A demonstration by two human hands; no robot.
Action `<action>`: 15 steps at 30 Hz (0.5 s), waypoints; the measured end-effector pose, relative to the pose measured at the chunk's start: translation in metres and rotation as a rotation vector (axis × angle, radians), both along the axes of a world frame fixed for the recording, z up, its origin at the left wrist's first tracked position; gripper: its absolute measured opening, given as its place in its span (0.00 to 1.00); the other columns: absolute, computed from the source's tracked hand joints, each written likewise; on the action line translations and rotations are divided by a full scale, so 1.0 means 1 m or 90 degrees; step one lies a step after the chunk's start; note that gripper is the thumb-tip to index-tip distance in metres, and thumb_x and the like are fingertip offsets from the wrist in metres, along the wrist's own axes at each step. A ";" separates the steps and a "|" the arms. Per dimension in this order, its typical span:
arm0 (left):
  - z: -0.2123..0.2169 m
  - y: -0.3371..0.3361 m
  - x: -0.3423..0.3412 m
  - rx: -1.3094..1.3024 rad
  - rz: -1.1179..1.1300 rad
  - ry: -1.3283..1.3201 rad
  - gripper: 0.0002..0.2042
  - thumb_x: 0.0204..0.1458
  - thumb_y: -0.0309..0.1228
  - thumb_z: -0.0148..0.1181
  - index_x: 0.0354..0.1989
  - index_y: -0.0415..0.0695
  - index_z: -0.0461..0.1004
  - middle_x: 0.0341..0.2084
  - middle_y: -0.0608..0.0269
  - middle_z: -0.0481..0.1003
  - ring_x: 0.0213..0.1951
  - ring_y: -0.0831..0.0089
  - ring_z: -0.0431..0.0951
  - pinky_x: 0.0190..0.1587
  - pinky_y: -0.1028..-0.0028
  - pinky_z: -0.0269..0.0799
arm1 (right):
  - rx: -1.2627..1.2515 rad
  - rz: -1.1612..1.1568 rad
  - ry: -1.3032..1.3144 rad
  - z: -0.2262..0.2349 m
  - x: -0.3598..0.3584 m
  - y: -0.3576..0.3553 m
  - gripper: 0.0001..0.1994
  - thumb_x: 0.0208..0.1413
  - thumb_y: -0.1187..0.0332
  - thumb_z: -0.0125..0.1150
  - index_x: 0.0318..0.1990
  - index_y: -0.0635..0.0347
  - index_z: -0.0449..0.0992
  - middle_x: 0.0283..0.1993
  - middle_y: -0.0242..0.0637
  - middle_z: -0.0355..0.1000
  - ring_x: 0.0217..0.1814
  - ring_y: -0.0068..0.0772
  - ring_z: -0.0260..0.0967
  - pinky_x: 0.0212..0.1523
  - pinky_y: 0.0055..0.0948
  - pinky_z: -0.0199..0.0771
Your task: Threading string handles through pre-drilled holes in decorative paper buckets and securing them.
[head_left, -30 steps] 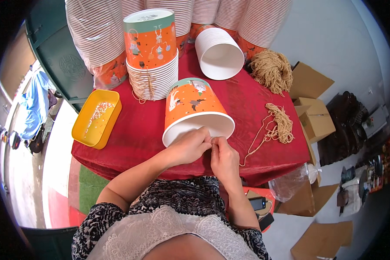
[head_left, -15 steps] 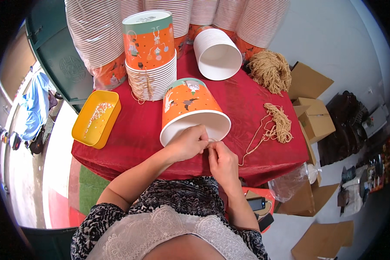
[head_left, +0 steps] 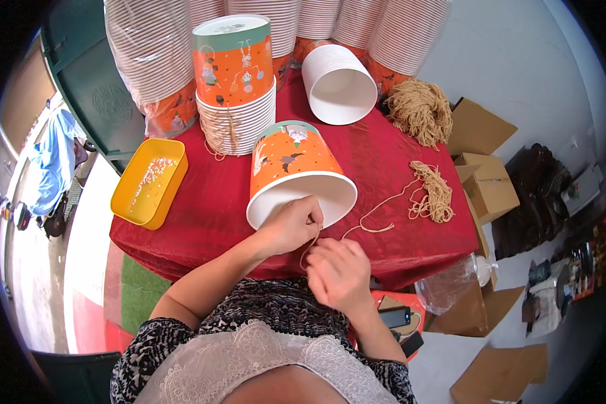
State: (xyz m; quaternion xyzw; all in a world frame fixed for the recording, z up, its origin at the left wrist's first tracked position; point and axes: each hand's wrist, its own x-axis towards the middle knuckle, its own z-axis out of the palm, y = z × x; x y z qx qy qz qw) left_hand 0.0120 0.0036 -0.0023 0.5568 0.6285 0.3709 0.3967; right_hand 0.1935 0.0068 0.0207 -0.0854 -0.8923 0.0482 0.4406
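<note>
A table (head_left: 205,202) under a red cloth (head_left: 390,175) carries everything here. An orange bucket (head_left: 299,156) lies on its side at the front, its mouth toward the person. Left of the bucket sits a yellow tray (head_left: 160,214). Just behind the bucket and to its left stands an upside-down stack of buckets (head_left: 239,124). Beyond that, further left of the bucket, is a plastic-wrapped stack (head_left: 151,64); more tall stacks (head_left: 411,37) stand well behind the bucket. Behind it and to its right, a white stack (head_left: 330,77) lies sideways. Right of the bucket are a small string bundle (head_left: 438,196), its loose strand (head_left: 380,204) trailing toward the bucket, and, farther back, a larger string bundle (head_left: 419,111).
</note>
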 end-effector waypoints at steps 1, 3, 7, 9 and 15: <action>-0.001 -0.001 0.000 0.034 -0.005 0.017 0.06 0.51 0.25 0.61 0.33 0.38 0.72 0.28 0.55 0.78 0.33 0.62 0.80 0.36 0.65 0.73 | -0.026 -0.036 0.027 -0.008 0.002 0.005 0.07 0.45 0.74 0.65 0.32 0.63 0.75 0.34 0.39 0.74 0.33 0.40 0.73 0.33 0.36 0.70; -0.004 -0.001 -0.001 0.069 -0.010 0.034 0.05 0.50 0.25 0.60 0.33 0.38 0.72 0.28 0.55 0.78 0.33 0.62 0.80 0.36 0.65 0.73 | -0.084 -0.163 0.029 -0.017 0.006 0.007 0.04 0.49 0.76 0.64 0.32 0.63 0.74 0.34 0.41 0.74 0.30 0.43 0.73 0.32 0.36 0.71; -0.009 0.000 -0.001 0.086 -0.007 0.033 0.06 0.51 0.25 0.60 0.34 0.38 0.72 0.28 0.55 0.77 0.32 0.63 0.79 0.36 0.66 0.73 | -0.167 -0.227 0.070 -0.020 -0.009 0.018 0.07 0.53 0.78 0.62 0.40 0.62 0.75 0.37 0.43 0.74 0.32 0.47 0.74 0.33 0.41 0.74; -0.009 -0.001 -0.001 0.086 -0.005 0.018 0.06 0.51 0.25 0.60 0.35 0.38 0.72 0.27 0.55 0.77 0.32 0.63 0.79 0.36 0.66 0.74 | -0.251 -0.222 0.072 -0.020 -0.015 0.022 0.07 0.54 0.80 0.60 0.41 0.65 0.76 0.37 0.47 0.74 0.34 0.50 0.73 0.35 0.41 0.74; 0.000 -0.008 0.007 0.115 -0.001 0.027 0.06 0.52 0.23 0.58 0.37 0.39 0.71 0.30 0.54 0.77 0.33 0.61 0.79 0.37 0.64 0.74 | -0.306 -0.164 0.085 -0.037 -0.021 0.034 0.07 0.53 0.81 0.60 0.40 0.66 0.77 0.34 0.48 0.70 0.36 0.53 0.71 0.36 0.43 0.72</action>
